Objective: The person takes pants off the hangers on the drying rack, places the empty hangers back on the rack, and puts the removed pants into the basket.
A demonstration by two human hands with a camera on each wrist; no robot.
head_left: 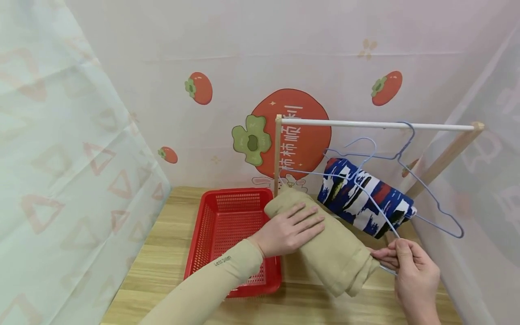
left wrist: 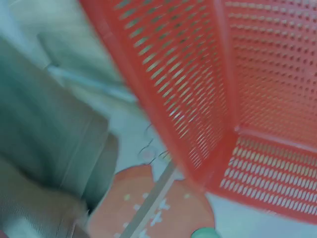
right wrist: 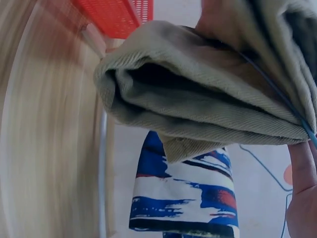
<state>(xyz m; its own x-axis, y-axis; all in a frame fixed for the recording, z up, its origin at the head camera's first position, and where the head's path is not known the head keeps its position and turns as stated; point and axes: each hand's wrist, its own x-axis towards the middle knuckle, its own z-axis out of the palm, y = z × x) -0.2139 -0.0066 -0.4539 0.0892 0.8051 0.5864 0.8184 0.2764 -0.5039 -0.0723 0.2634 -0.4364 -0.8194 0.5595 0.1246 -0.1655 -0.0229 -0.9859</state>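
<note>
A folded khaki cloth garment (head_left: pixel 325 243) hangs over the lower bar of a blue wire hanger (head_left: pixel 378 205). My left hand (head_left: pixel 286 230) rests on top of the garment with its fingers laid straight across the cloth; the thumb is hidden. At the hanger's right corner, my right hand (head_left: pixel 416 271) pinches the wire between thumb and fingers, with fingertips right at the garment's edge. Seen from the right wrist, the khaki cloth (right wrist: pixel 148 99) shows its layered folds, and the wire crosses it. The hanger's hook points up, apart from the rail.
A drying rack with a white rail (head_left: pixel 345 123) and wooden posts stands behind. From it hangs another blue hanger (head_left: pixel 430 189) bearing a blue, white and red patterned garment (head_left: pixel 361 194). A red plastic basket (head_left: pixel 201 225) sits on the wooden table (head_left: pixel 150 257), left of the khaki garment.
</note>
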